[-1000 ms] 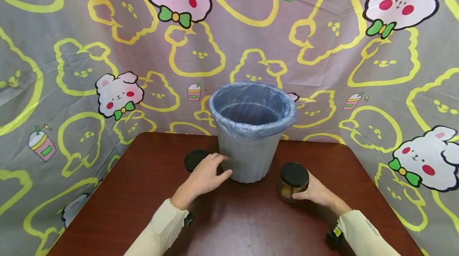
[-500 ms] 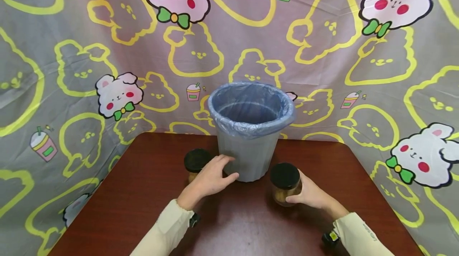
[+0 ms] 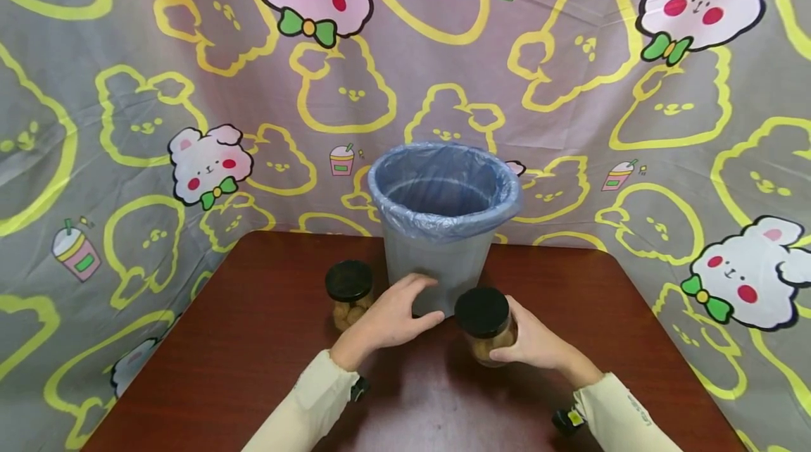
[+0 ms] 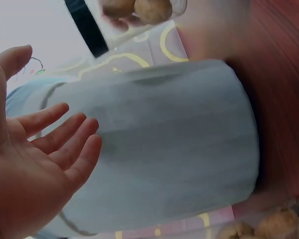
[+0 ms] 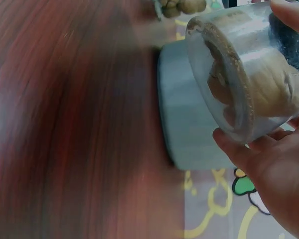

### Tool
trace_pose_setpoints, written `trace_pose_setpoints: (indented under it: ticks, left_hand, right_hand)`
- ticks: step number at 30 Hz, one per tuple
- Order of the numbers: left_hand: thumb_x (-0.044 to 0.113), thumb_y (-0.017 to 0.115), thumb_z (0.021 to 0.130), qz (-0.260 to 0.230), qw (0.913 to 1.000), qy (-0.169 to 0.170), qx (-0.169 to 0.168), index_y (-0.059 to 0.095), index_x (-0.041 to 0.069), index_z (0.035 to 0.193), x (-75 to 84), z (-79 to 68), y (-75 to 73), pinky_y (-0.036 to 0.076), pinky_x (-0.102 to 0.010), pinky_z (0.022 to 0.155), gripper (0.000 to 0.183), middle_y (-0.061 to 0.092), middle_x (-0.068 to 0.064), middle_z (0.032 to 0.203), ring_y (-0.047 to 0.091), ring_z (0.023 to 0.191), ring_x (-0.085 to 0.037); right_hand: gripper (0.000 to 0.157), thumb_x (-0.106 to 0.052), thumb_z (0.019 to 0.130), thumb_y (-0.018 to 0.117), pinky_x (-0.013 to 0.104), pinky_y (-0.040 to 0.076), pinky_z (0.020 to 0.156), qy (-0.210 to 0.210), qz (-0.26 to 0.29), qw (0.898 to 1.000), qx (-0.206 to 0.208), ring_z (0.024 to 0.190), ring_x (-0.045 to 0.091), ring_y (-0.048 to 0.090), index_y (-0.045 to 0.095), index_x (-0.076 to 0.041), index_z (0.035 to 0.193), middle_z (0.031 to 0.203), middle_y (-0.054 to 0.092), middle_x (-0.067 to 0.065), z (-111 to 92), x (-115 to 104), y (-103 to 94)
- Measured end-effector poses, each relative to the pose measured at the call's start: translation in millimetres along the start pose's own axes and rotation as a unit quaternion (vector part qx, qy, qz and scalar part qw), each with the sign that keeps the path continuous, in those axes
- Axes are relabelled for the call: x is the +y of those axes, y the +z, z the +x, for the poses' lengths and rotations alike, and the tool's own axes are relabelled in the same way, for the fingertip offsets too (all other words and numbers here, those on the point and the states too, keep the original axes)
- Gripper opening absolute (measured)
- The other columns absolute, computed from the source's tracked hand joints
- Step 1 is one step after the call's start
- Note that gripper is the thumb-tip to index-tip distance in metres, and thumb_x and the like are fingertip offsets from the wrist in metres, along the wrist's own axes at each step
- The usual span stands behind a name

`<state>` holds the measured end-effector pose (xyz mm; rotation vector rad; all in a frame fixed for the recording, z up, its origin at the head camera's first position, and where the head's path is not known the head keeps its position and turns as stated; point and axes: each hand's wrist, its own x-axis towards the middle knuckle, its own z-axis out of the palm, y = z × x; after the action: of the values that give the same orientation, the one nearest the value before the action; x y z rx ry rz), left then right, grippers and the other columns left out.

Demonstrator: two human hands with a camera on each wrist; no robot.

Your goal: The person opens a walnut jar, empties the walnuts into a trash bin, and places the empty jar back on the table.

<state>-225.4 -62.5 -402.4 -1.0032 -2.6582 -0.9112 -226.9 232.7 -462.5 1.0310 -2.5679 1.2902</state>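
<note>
My right hand grips a clear jar with a black lid by its side. Brown, roundish pieces like walnuts show through its wall, and in the right wrist view its base is lifted off the table. My left hand holds nothing; its fingers are spread and relaxed, palm toward the held jar. Behind my left hand a second jar with a black lid and similar brown contents stands upright on the table, partly hidden by that hand.
A grey bin lined with a blue plastic bag stands at the back middle of the brown table, just beyond my hands. A patterned cloth hangs behind and at both sides.
My right hand has carried its jar leftward, to in front of the bin. My left hand has shifted right, away from the second jar, more of which now shows.
</note>
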Motion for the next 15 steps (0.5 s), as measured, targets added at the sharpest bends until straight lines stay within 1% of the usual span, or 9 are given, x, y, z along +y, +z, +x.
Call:
trace_pose_setpoints:
  ticks: [2,5,11,15]
  left_hand:
    - [0.043,0.062,0.089,-0.009,0.9999,0.004,-0.002,0.052,0.007,0.131,2.3,0.8,1.8,0.041,-0.037,0.097,0.057,0.052,-0.005,0.128,0.049,0.118,-0.019]
    - [0.045,0.061,0.089,-0.023,0.9997,0.008,-0.006,0.05,0.006,0.132,4.1,1.8,5.0,0.041,-0.038,0.097,0.059,0.051,-0.005,0.129,0.049,0.118,-0.019]
    - [0.049,0.06,0.088,-0.043,0.9989,0.009,-0.019,0.047,0.008,0.136,7.8,3.8,10.1,0.04,-0.037,0.098,0.064,0.049,-0.003,0.133,0.047,0.121,-0.017]
    - [0.05,0.061,0.087,-0.051,0.9982,0.005,-0.03,0.047,0.01,0.136,8.9,2.7,12.5,0.04,-0.035,0.098,0.065,0.049,-0.001,0.133,0.048,0.12,-0.015]
  right_hand:
    - [0.079,-0.022,0.063,0.088,0.024,0.043,0.086,-0.004,0.006,1.0,-0.001,0.102,0.012,0.052,0.044,-0.009,0.127,0.115,0.054,-0.001,2,-3,2.7]
    - [0.078,-0.026,0.065,0.086,0.026,0.044,0.085,-0.011,0.01,1.0,-0.007,0.101,0.013,0.053,0.043,-0.01,0.128,0.115,0.054,0.0,5,-3,6.2]
    - [0.079,-0.028,0.065,0.086,0.027,0.045,0.081,-0.017,-0.014,1.0,-0.004,0.096,0.012,0.055,0.042,-0.013,0.129,0.113,0.056,-0.002,10,-7,11.1]
    - [0.08,-0.029,0.065,0.086,0.029,0.047,0.077,-0.014,-0.016,1.0,-0.008,0.091,0.012,0.057,0.04,-0.013,0.129,0.111,0.057,-0.002,13,-12,14.4]
